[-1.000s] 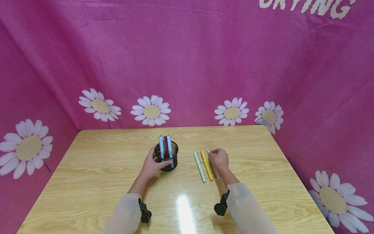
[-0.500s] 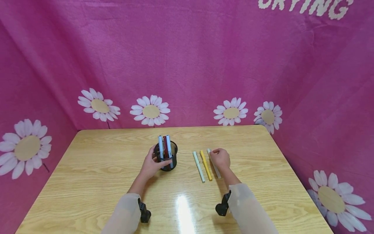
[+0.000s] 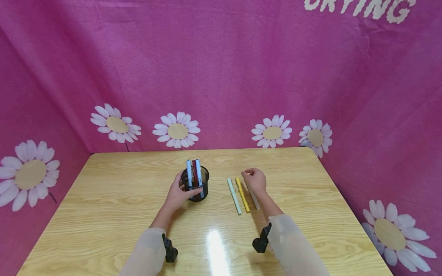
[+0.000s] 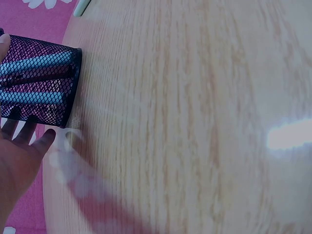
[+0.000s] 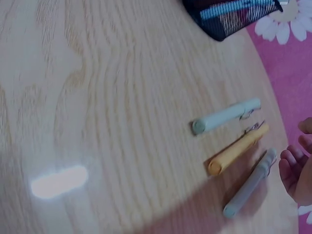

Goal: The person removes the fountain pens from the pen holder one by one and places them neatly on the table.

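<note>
My left hand [image 3: 177, 194] grips a black mesh pen holder [image 3: 205, 188], thumb across its front and fingers round its left side. Two light blue pens [image 3: 198, 170] and a dark red pen [image 3: 195, 172] stand upright in it. Right of the holder, a pale green pen [image 3: 234, 196], a yellow pen [image 3: 243, 194] and a greyish pen [image 3: 254, 200] lie side by side on the table. Over the far end of the greyish pen hangs my right hand [image 3: 256, 182], its fingers loosely bent. The right wrist view shows those fingers [image 5: 288, 165] apart from the pens, holding nothing.
The wooden table [image 3: 121, 199] reaches back to a pink curtain [image 3: 221, 76] printed with daisies. A bright light reflection [image 3: 217, 251] lies on the tabletop near the front. Black cameras [image 3: 261, 239] sit on both wrists.
My right hand has come off the greyish pen and moved slightly up and left. The left hand keeps its hold on the pen holder.
</note>
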Tool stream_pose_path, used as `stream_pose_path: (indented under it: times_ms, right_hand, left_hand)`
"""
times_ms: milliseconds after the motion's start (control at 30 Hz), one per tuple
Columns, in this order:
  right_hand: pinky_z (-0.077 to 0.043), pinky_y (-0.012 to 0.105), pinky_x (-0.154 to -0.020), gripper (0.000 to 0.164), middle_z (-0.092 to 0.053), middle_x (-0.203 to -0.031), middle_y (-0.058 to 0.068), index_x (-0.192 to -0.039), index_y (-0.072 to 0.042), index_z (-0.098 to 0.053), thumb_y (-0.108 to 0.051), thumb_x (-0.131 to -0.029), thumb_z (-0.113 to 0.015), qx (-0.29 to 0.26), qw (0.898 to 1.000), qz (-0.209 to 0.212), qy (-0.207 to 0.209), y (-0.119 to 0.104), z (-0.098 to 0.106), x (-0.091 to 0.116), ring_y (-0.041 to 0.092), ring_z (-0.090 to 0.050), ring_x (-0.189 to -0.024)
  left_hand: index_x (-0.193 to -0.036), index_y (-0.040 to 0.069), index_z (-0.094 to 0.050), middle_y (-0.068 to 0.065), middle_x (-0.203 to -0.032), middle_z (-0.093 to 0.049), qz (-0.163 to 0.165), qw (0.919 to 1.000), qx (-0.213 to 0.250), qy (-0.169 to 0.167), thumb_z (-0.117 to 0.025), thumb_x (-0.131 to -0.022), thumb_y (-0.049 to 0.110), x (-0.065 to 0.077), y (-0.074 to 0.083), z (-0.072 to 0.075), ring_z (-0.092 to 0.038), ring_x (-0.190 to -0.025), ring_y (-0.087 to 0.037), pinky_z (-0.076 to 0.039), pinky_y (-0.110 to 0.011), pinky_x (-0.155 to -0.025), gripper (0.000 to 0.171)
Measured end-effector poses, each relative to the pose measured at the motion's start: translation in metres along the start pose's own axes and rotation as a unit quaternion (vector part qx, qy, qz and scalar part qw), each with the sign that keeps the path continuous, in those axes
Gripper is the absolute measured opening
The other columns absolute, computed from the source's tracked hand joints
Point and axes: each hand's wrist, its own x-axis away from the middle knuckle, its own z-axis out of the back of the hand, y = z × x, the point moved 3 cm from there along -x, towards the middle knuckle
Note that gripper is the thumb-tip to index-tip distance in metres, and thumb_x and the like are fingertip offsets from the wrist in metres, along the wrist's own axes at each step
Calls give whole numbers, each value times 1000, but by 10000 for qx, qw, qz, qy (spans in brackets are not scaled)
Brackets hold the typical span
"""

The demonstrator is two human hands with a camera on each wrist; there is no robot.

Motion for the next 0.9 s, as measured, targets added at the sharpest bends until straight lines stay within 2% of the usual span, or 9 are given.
stream_pose_path:
  times_ms: [333,767,900]
  right_hand:
    - [-42,20,-60,26,-62,-86,11,-100,0,-69,-21,-84,-68,-714,9965,442,-55,-36,-10,8,15,-53,-75]
    - [-46,23,-65,26,-64,-91,12,-101,-2,-69,-22,-84,-68,-787,9940,719,-258,-66,-25,16,20,-59,-83]
    - [-45,22,-63,27,-62,-91,11,-103,-2,-68,-22,-84,-68,-1018,9913,731,-400,-74,-30,17,19,-57,-83]
  left_hand:
    - [-147,23,-21,-8,-149,-33,-18,10000,25,-45,-81,-69,39,-1,-2,0,-34,-135,-37,-38,-51,-106,100]
    - [-147,23,-22,-8,-149,-33,-29,10000,-13,-16,-82,-69,38,-2,-2,0,-35,-134,-37,-37,-51,-107,100]
    - [-147,22,-21,-8,-149,-33,-43,10000,-13,-10,-82,-69,38,-2,-2,-1,-35,-134,-37,-37,-52,-106,100]
